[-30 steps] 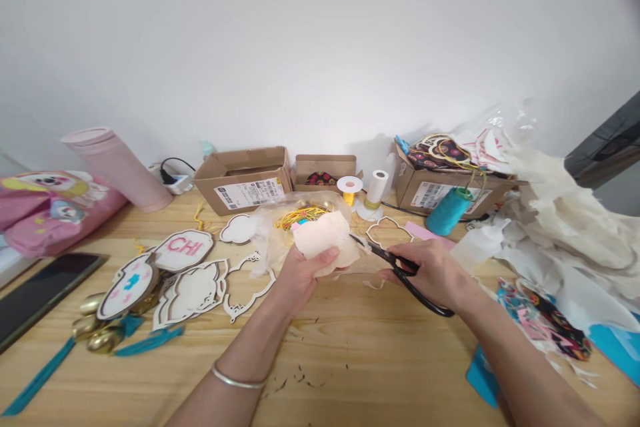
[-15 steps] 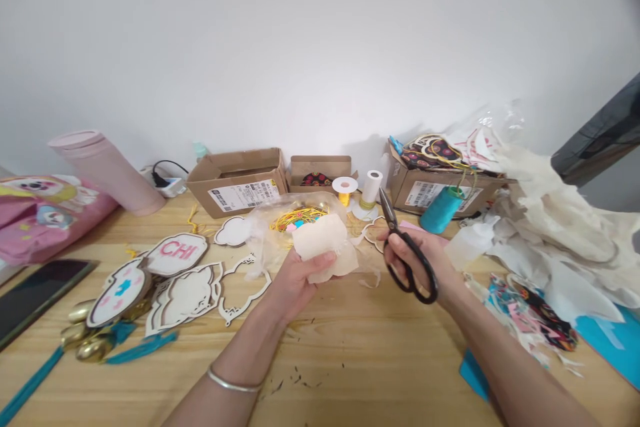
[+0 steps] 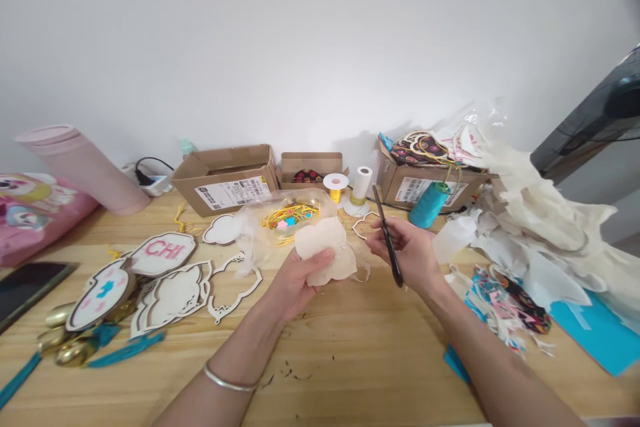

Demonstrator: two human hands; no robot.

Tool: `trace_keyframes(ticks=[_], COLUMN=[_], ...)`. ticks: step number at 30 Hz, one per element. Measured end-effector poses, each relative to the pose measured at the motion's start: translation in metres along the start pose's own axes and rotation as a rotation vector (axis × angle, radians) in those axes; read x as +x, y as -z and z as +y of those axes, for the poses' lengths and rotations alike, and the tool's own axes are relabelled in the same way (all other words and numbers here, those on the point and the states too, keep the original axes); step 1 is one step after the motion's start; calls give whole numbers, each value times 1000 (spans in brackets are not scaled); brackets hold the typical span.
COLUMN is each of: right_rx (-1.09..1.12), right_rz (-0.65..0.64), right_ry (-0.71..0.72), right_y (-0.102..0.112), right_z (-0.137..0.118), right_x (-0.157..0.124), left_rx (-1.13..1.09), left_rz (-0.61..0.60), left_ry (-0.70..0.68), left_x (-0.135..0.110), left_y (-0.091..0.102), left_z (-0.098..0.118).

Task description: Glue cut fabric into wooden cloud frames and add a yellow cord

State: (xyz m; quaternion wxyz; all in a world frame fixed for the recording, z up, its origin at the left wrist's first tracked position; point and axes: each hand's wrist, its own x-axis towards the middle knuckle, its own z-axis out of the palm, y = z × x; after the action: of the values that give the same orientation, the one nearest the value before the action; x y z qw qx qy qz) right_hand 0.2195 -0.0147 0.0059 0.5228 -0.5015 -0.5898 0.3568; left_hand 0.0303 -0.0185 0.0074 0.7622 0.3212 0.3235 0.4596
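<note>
Between the thumb and fingers of my left hand (image 3: 303,280) is a cream fabric piece (image 3: 325,250) with wavy edges, its broad side toward me. To its right, my right hand (image 3: 407,250) is closed around black-handled scissors (image 3: 386,237). They are seen edge-on, with the tip pointing up and away and the blades together; the scissors are apart from the fabric. A thin loose strip (image 3: 363,272) hangs by the fabric's right edge. Behind the fabric, a clear plastic bag (image 3: 250,227) holds yellow cords (image 3: 287,215) with small pink and blue pieces.
Wooden outline frames (image 3: 235,287) and a "CHI" plaque (image 3: 163,253) lie left, near brass bells (image 3: 75,350) and a phone (image 3: 35,290). Cardboard boxes (image 3: 225,187) line the wall. Teal thread (image 3: 430,205), a white bottle (image 3: 456,237), fabric scraps (image 3: 510,307) and cream cloth (image 3: 550,200) are right.
The scissors have turned from showing their open handle loops to edge-on in my right hand. The fabric has tilted slightly in my left hand. The whole view has shifted a little.
</note>
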Motion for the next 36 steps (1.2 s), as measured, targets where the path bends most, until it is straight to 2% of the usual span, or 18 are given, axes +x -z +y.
trace_keyframes(ticks=[4,11,15,24,27,31,36], right_rx=[60,312,371,339,403,485,282], right_rz=[-73,-129,-211,-108,-54,-20,-159], right_ry=[-18,-75,-126,-81,-96,-93,-110], right_y=[2,-9,-16,-11,-8,-5,-6], right_z=[-1,-16,-19,-17,-13,-9,-15], right_x=[2,-5,-11,-11,-8,-6,-8], left_rx=[4,-34,-30,117,133,68,-115], left_rz=[15,21,-74,-111,-64,75,255], left_ry=[1,-27,-16,7,12,-52,-171], left_x=[-2,-3,-4,-1,-1,3,7], left_y=[-1,0,-1,0,0,0,0], left_z=[3,5,5,-4,-6,-5,3])
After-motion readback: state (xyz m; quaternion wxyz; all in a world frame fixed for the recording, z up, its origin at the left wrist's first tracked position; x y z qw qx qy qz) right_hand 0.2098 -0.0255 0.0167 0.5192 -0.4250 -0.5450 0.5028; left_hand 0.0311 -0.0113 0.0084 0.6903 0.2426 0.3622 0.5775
